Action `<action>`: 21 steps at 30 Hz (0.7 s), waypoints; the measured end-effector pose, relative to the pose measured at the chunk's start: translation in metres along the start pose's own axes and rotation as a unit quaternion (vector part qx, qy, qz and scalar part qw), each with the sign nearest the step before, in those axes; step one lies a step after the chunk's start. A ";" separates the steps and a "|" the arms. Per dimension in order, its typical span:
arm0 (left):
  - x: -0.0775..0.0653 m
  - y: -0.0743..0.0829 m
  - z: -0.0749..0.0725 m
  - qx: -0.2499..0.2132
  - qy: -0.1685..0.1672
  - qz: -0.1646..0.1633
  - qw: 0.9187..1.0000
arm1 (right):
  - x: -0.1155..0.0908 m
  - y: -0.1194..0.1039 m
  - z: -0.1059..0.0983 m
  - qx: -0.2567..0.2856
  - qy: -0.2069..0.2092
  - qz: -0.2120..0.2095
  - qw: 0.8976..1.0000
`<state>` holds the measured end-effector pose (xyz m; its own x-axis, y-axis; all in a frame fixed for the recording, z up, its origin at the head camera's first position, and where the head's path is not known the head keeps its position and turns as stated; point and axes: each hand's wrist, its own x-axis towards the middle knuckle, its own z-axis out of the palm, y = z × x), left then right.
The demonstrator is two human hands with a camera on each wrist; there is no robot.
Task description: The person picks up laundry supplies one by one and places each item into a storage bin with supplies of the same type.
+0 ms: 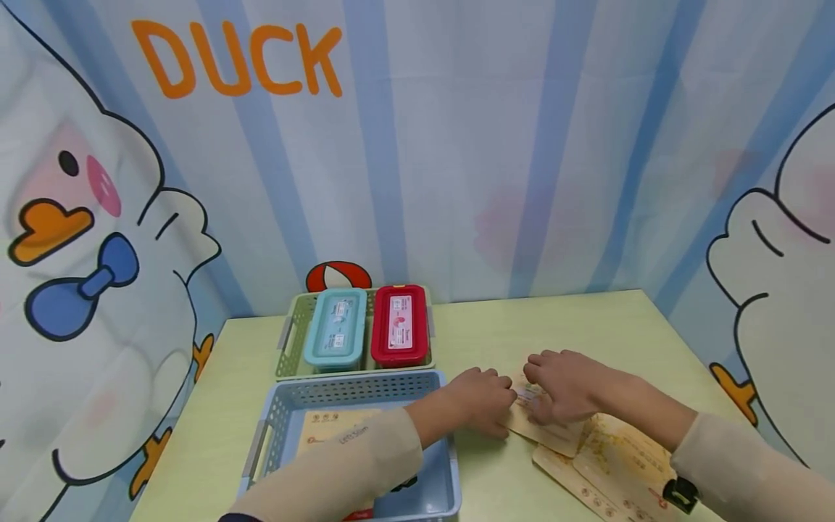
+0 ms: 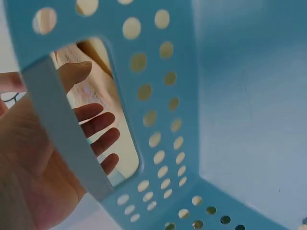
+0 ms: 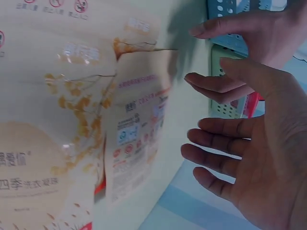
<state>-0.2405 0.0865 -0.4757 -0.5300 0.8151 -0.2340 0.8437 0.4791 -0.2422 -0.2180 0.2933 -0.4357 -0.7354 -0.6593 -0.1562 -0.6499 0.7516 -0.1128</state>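
Several beige laundry pod pouches lie overlapped at the right of the table. The nearest to my hands is a back-side-up pouch [image 1: 554, 436] with small print. Beside it is a larger pouch [image 1: 629, 464] with yellow blossoms. My right hand [image 1: 567, 384] hovers over the first pouch's far end, fingers loosely bent; in the right wrist view it holds nothing. Facing it, my left hand [image 1: 479, 402] is just right of the blue basket [image 1: 450, 475], fingers relaxed and empty. In the left wrist view, the basket's handle [image 2: 64, 124] partly hides that hand.
Inside the blue basket lies another beige pouch [image 1: 333, 424], partly covered by my left sleeve. Behind it, a green basket [image 1: 296, 341] holds a teal-lidded box [image 1: 335, 330] and a red-lidded box [image 1: 401, 326]. A striped duck curtain [image 1: 457, 145] hangs along the table's back edge.
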 end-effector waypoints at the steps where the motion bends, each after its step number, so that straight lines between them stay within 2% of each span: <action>1: 0.000 0.002 0.001 0.007 0.003 0.001 1.000 | 0.000 0.000 0.003 0.008 -0.014 0.006 1.000; 4: 0.001 0.008 0.002 0.017 0.006 -0.001 1.000 | 0.000 0.000 0.010 0.036 -0.057 0.030 0.997; 8: 0.004 0.014 0.003 0.026 0.006 -0.009 1.000 | 0.002 -0.003 0.018 0.044 -0.097 0.049 0.993; 14: 0.010 0.022 0.005 0.019 0.007 -0.020 1.000 | 0.005 -0.008 0.026 0.003 -0.137 0.064 0.988; 18: 0.011 0.026 0.003 0.019 0.010 -0.025 0.999 | 0.006 -0.011 0.031 -0.018 -0.152 0.086 0.984; 21: 0.012 0.029 0.003 0.034 0.020 -0.031 0.999 | 0.007 -0.014 0.033 -0.026 -0.146 0.094 0.984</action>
<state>-0.2223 0.1091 -0.4879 -0.5767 0.7971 -0.1788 0.8005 0.5076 -0.3187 -0.2077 0.2791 -0.4678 -0.7625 -0.4690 -0.4457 -0.5215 0.8532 -0.0057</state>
